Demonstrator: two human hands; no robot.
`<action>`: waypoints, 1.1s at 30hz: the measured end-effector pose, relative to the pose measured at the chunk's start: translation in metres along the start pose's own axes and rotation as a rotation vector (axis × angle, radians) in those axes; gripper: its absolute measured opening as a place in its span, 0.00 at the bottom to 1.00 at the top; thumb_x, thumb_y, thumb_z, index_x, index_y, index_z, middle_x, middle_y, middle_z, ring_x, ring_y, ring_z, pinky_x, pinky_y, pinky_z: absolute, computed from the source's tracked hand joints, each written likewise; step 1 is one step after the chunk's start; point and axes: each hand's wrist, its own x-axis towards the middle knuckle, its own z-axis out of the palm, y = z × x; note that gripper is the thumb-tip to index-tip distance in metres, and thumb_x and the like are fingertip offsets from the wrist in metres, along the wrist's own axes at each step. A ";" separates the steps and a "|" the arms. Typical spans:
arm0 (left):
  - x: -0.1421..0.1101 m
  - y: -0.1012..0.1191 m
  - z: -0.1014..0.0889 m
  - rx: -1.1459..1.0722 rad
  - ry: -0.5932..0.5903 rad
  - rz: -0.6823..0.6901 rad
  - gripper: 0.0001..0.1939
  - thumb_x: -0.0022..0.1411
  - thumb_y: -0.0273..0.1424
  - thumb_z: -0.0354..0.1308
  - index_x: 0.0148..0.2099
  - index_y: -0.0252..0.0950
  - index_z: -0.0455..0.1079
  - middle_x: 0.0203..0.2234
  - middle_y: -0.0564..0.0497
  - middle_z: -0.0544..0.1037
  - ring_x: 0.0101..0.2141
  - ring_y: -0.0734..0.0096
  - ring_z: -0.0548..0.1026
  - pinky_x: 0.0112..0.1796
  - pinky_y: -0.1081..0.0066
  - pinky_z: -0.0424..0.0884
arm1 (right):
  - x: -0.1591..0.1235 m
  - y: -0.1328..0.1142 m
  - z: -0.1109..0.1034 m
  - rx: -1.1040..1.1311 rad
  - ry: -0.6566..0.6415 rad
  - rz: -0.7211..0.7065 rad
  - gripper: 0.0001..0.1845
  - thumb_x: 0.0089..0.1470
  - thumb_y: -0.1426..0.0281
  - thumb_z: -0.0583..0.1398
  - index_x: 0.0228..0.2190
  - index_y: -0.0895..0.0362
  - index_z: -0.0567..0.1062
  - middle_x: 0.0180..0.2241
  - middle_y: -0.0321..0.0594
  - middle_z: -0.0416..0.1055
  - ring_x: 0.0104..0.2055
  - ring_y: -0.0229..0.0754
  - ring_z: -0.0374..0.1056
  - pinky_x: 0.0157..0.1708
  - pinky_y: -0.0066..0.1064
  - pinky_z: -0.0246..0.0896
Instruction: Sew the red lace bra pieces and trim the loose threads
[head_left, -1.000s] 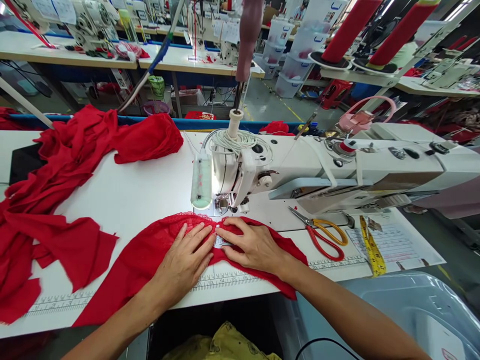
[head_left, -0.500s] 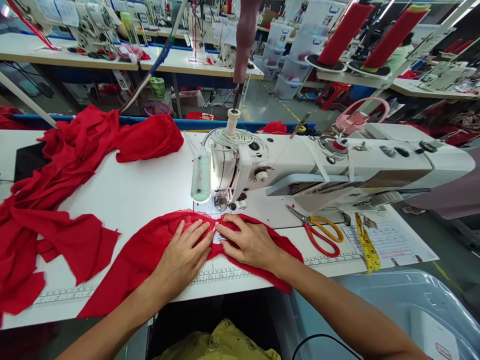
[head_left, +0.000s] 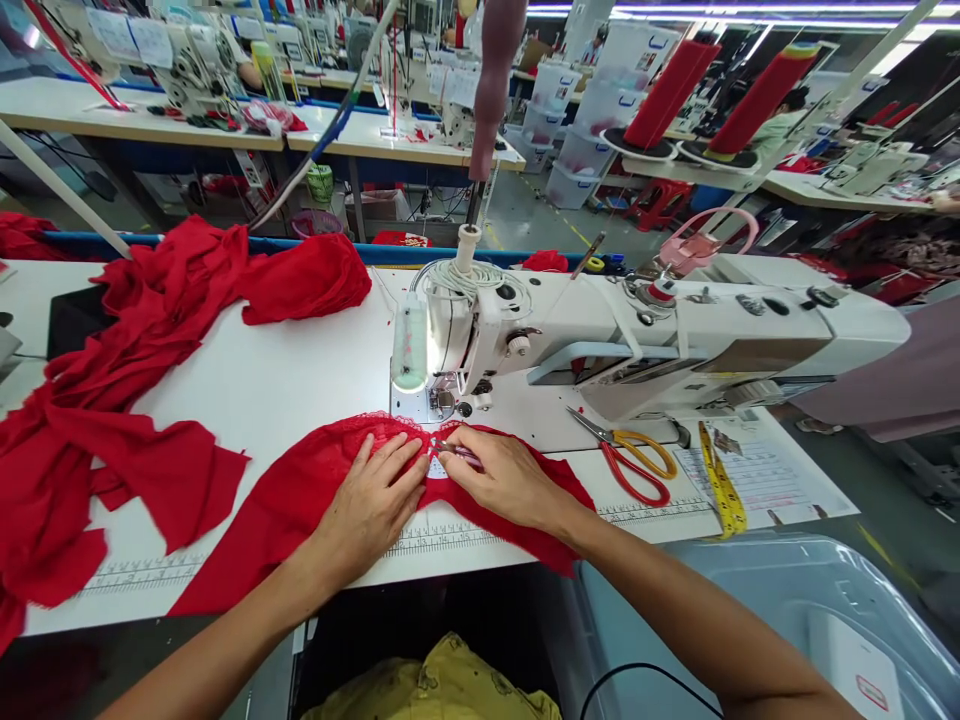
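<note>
A red lace garment piece (head_left: pixel 300 500) lies on the white sewing table (head_left: pixel 285 380), just in front of the needle of the white sewing machine (head_left: pixel 600 330). My left hand (head_left: pixel 371 505) rests flat on the fabric with its fingers spread. My right hand (head_left: pixel 506 480) lies on the fabric to the right and pinches a small thin tool, perhaps tweezers (head_left: pixel 457 452), whose tip points left at a gap in the cloth. The two hands almost touch.
A heap of red fabric pieces (head_left: pixel 127 380) covers the table's left side. Scissors with red and yellow handles (head_left: pixel 634 460) and a yellow tape measure (head_left: pixel 720 490) lie right of my hands. A clear plastic bin (head_left: pixel 787 620) stands at the lower right. Red thread cones (head_left: pixel 660 85) stand behind.
My right hand has gone from lying flat on the cloth to pinching a thin tool. Both hands have edged a little toward the machine's needle. The fabric has barely moved.
</note>
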 end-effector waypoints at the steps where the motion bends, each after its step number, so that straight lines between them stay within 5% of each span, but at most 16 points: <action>1: 0.000 0.000 0.000 -0.004 -0.001 -0.005 0.18 0.71 0.29 0.48 0.59 0.31 0.69 0.56 0.38 0.74 0.58 0.50 0.69 0.58 0.43 0.65 | 0.000 -0.003 0.001 -0.056 -0.033 -0.003 0.10 0.65 0.65 0.53 0.31 0.53 0.69 0.27 0.33 0.71 0.27 0.38 0.67 0.25 0.28 0.53; 11: -0.002 0.002 0.000 -0.065 -0.006 -0.038 0.19 0.72 0.30 0.47 0.61 0.33 0.67 0.57 0.40 0.74 0.59 0.51 0.68 0.59 0.42 0.63 | 0.002 -0.006 0.011 -0.469 -0.064 -0.048 0.14 0.68 0.66 0.50 0.34 0.58 0.72 0.27 0.40 0.72 0.25 0.40 0.66 0.23 0.33 0.37; 33: -0.002 0.001 0.003 -0.073 -0.015 -0.043 0.19 0.72 0.29 0.47 0.61 0.33 0.67 0.57 0.40 0.74 0.60 0.52 0.68 0.60 0.42 0.61 | 0.018 -0.028 0.003 -0.526 -0.276 0.074 0.14 0.67 0.70 0.49 0.39 0.61 0.73 0.32 0.47 0.77 0.33 0.50 0.75 0.26 0.33 0.54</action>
